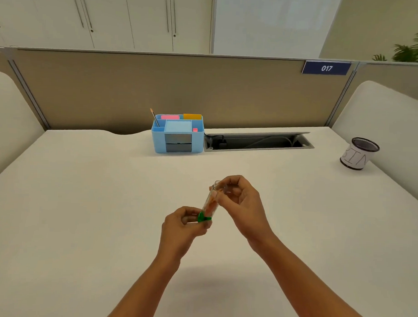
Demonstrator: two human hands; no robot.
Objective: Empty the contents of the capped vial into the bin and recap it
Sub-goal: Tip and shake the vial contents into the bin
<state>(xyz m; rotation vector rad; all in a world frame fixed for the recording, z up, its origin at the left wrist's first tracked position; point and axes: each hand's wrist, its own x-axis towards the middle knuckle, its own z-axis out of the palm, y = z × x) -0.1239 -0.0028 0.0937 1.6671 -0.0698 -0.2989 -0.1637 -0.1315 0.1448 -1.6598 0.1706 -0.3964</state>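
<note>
A clear vial (210, 203) with orange contents is held tilted above the middle of the white desk, its green cap (203, 218) at the lower end. My left hand (183, 226) pinches the green cap with thumb and fingers. My right hand (240, 202) grips the vial's clear body at its upper end. The cap sits on the vial. The bin (358, 153), a black mesh cup wrapped in white paper marked "BIN", stands at the far right of the desk, well away from both hands.
A light blue desk organiser (178, 136) with a pencil and sticky notes stands at the back centre. Beside it is an open cable tray (258, 142) set into the desk. A beige partition closes the back; padded white dividers flank both sides.
</note>
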